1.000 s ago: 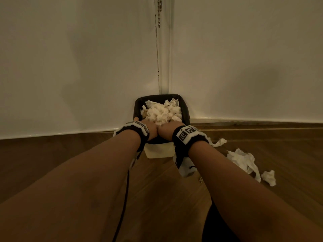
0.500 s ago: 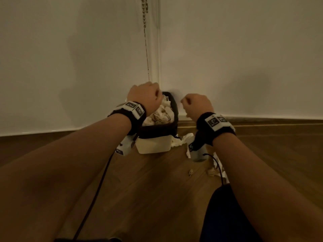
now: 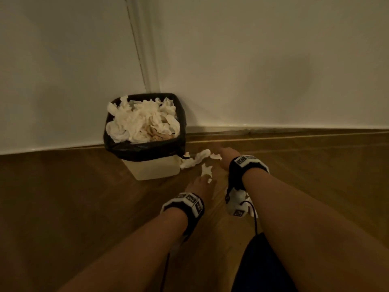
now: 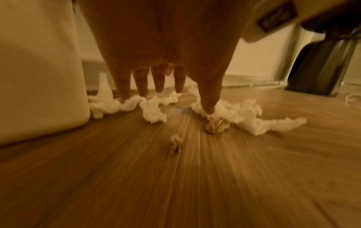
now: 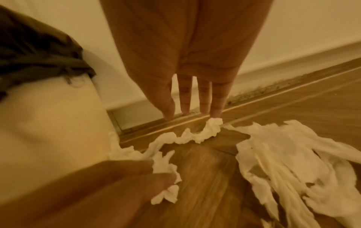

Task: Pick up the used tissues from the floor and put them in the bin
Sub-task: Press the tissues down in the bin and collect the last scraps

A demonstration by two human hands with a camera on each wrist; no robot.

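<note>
Several used tissues (image 3: 195, 160) are recorded on the wooden floor (image 3: 84, 197) at frame centre, just right of the bin (image 3: 145, 152); the twisted strip's long axis runs from bin base toward the right hand (image 3: 228, 158). Nearer the strip's far end, that hand is extended downward, fingers (image 5: 215, 106) straight, slightly parted, holding nothing. Below it, a small scrap is touched by the left hand (image 3: 200, 184), its fingers likewise straight and parted.

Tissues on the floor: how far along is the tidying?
Well along: the bin is heaped with tissues. In hand: the left hand reaches a small scrap, and the right hand stretches open-fingered toward the long twisted tissue beside the bin; neither is lifted. Left: those, a large crumpled tissue and two small wads.
</note>
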